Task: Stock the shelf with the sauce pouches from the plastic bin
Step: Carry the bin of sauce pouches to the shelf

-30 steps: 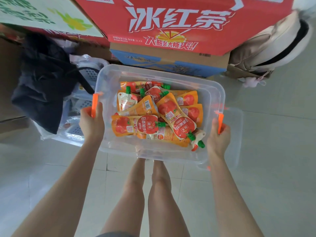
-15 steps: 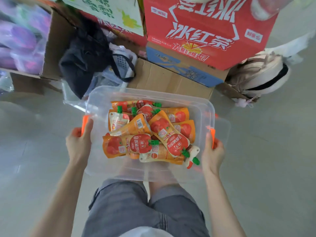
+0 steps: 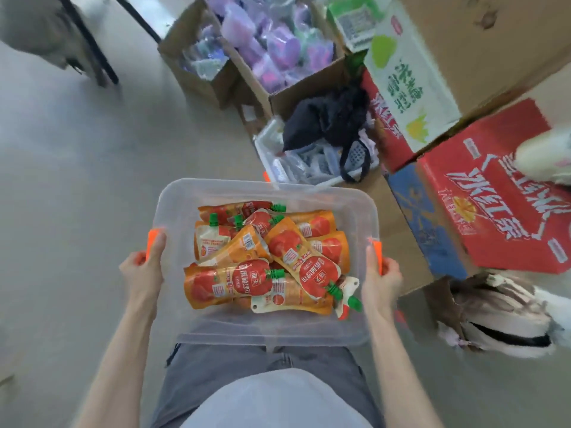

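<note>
**Bin held in front of the body by both hands; no shelf is in view.**

The plastic bin [image 3: 272,330] is gripped at its short ends, so its long axis runs side to side. The left hand [image 3: 142,270] is wrapped round the left orange handle [image 3: 152,240] and the right hand [image 3: 381,281] round the right handle [image 3: 377,254], with the fingers [image 3: 390,268] curled tight. The sauce pouches [image 3: 265,257] are heaped inside, midway between the hands and equally near to either. The bin would probably have to be set down before a hand could be freed for picking.
</note>
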A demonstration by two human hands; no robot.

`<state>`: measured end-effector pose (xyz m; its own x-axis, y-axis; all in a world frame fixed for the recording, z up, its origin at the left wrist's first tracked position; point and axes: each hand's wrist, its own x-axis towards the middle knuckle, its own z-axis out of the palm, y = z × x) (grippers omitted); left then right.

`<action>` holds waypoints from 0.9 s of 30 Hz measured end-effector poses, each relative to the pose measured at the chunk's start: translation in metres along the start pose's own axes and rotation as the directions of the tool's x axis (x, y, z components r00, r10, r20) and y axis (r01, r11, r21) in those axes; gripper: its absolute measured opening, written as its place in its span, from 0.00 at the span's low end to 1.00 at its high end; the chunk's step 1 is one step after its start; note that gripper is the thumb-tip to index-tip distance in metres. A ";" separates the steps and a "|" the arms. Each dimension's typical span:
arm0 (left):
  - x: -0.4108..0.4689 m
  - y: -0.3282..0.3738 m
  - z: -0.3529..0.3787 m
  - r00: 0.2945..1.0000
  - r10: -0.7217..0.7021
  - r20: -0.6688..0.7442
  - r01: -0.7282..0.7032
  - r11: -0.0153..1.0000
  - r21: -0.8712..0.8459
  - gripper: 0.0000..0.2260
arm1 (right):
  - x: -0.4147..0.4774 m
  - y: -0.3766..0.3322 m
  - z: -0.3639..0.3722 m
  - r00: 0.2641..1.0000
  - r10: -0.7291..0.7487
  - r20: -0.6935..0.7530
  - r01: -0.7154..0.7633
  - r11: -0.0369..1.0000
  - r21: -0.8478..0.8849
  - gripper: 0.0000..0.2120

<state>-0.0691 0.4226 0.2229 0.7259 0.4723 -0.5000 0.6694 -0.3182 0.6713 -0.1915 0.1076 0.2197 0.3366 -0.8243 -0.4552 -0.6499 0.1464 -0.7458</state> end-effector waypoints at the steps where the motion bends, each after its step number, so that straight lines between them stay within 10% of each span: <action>1: 0.004 -0.008 -0.017 0.999 -0.024 -0.036 0.023 0.999 -0.033 0.24 | -0.008 -0.011 0.012 0.999 -0.026 0.043 0.027 0.999 -0.018 0.14; 27: 0.156 -0.140 -0.349 0.645 -0.639 -0.420 0.252 0.696 -0.672 0.27 | -0.296 -0.151 0.424 0.633 -0.308 0.710 0.588 0.787 -0.184 0.17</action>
<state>-0.1053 0.8279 0.2419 -0.0258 0.8528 -0.5216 0.5432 0.4500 0.7088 0.0953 0.5610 0.2606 0.8970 -0.1786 -0.4042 -0.4387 -0.4701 -0.7658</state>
